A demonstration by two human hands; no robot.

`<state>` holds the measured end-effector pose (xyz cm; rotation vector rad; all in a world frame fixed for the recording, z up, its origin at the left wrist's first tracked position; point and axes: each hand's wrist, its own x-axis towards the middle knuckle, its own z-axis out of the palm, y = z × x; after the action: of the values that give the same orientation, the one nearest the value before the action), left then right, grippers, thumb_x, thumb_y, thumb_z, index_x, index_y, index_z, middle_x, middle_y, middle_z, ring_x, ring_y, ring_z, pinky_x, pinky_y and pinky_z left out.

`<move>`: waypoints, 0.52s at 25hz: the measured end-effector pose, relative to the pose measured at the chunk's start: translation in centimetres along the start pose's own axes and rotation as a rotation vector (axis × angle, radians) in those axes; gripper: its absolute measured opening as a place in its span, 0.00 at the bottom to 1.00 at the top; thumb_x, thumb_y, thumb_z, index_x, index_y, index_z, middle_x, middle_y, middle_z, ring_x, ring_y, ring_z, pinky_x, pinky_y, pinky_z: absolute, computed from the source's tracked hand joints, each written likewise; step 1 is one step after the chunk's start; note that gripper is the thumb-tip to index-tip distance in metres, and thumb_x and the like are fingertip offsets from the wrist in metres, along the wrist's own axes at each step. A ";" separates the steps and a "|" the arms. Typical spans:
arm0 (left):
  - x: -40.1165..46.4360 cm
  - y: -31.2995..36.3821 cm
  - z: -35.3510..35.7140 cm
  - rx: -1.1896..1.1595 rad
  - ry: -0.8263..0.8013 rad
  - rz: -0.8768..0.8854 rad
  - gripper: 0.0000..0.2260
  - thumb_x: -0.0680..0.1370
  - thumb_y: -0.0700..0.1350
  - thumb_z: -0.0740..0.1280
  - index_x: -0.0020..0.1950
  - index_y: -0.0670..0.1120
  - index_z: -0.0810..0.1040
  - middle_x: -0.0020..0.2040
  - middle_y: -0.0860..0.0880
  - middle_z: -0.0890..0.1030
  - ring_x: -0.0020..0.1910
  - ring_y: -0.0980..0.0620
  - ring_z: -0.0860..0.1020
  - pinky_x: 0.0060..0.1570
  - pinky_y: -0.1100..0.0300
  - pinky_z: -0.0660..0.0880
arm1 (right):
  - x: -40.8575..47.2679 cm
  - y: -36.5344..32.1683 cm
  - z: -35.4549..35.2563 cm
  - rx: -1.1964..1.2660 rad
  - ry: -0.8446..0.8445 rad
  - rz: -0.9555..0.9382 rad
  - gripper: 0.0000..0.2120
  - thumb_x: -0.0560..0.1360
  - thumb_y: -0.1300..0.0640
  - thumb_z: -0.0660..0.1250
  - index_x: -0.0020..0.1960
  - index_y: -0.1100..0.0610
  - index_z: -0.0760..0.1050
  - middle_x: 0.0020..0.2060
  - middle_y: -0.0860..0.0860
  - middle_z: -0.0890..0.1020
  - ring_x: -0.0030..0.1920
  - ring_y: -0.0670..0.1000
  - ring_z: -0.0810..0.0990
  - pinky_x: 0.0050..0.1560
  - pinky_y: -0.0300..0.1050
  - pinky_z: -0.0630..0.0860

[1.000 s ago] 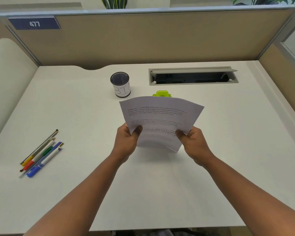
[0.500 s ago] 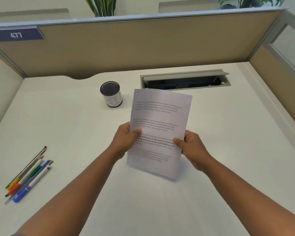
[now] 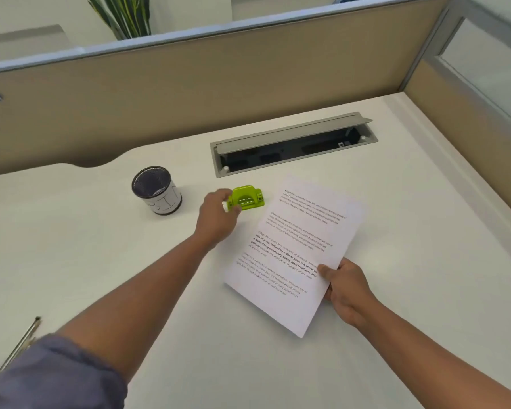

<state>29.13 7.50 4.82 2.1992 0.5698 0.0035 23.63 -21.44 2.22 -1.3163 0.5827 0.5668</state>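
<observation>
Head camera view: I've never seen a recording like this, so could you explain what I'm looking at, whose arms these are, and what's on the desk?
There is no machine here. A person wears a wide-angle camera on the head, so the picture looks forward and down at their own two arms. The left hand grips a green hole punch that stands on the white desk. The right hand pinches the edge of printed paper. Also on the desk are a mesh pen cup, an open cable hatch and a pen at the left edge. A beige partition stands behind.
</observation>
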 end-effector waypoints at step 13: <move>6.9 0.2 0.9 0.043 -0.165 -0.090 0.08 0.79 0.48 0.71 0.42 0.45 0.81 0.39 0.50 0.79 0.39 0.50 0.75 0.35 0.59 0.71 | 2.7 -0.7 -0.7 -0.084 -0.005 0.009 0.11 0.81 0.67 0.63 0.58 0.57 0.79 0.50 0.50 0.88 0.49 0.54 0.87 0.43 0.55 0.84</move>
<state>35.55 9.49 3.14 2.1888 0.5791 -0.2378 26.04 -22.08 0.76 -1.3916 0.5656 0.6076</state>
